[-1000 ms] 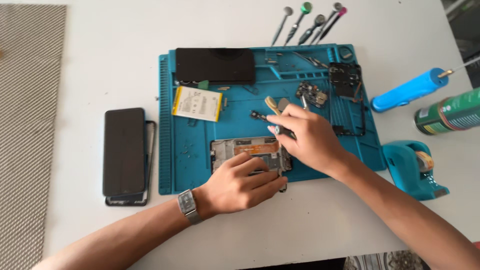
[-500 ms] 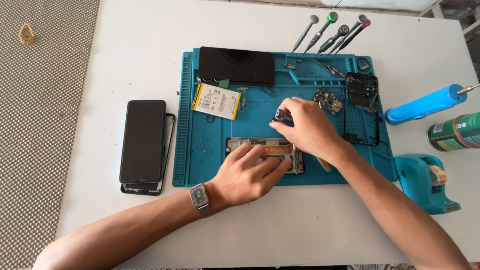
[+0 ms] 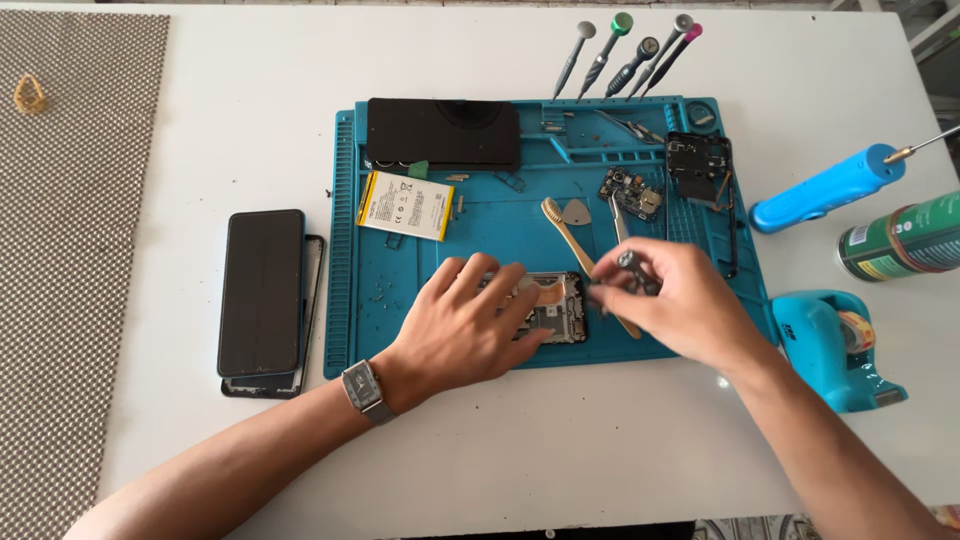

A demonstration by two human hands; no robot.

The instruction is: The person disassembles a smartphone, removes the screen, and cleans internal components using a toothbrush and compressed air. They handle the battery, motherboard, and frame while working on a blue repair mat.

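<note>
Head view: the left hand [image 3: 462, 325] lies flat, palm down, on an opened phone [image 3: 545, 305] that rests on the near part of a blue mat [image 3: 420, 275]. Its fingers are spread and loose, pressing the phone rather than closing on it. A watch [image 3: 362, 390] sits on that wrist.

The right hand [image 3: 675, 305] hovers just beside the phone's right edge, its grip closed on a small dark screwdriver [image 3: 628, 265], pinched between thumb and fingertips. A toothbrush [image 3: 570, 235] lies slantwise on the mat, its lower end running under the right hand.

Further back on the mat lie a yellow battery [image 3: 405, 205], a dark screen panel [image 3: 443, 132], a grey pick [image 3: 577, 211], a small circuit board [image 3: 632, 192] and a black frame part [image 3: 698, 165]. Five more screwdrivers [image 3: 625, 55] fan out on the white desk [image 3: 250, 110] past the mat's far edge.

Left of the mat a black phone [image 3: 262, 290] lies on a frame. Right of it are a blue tool [image 3: 825, 188], a green can [image 3: 900, 238] and a tape dispenser [image 3: 835, 345]. A grey pad [image 3: 70, 250] covers the desk's left side.
</note>
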